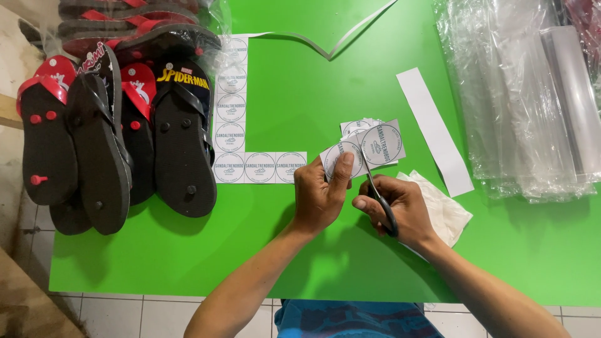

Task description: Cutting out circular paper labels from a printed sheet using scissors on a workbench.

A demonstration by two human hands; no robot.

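Observation:
My left hand (pixel 319 194) pinches a short strip of white paper labels (pixel 366 150) printed with round emblems, thumb pressed on one label. My right hand (pixel 397 209) grips black-handled scissors (pixel 379 197), whose blades reach up into the strip between two labels. A small pile of cut labels (pixel 358 125) lies just behind the strip. An L-shaped sheet of the same labels (pixel 230 119) rests on the green table (pixel 300 87) to the left of my hands.
Black flip-flops with red and yellow trim (pixel 119 138) lie stacked at the left edge. A plain white paper strip (pixel 434 130) and a crumpled white cloth (pixel 446 209) lie right of my hands. Clear plastic bags (pixel 526 94) fill the right side. A thin paper offcut (pixel 338 44) curls at the back.

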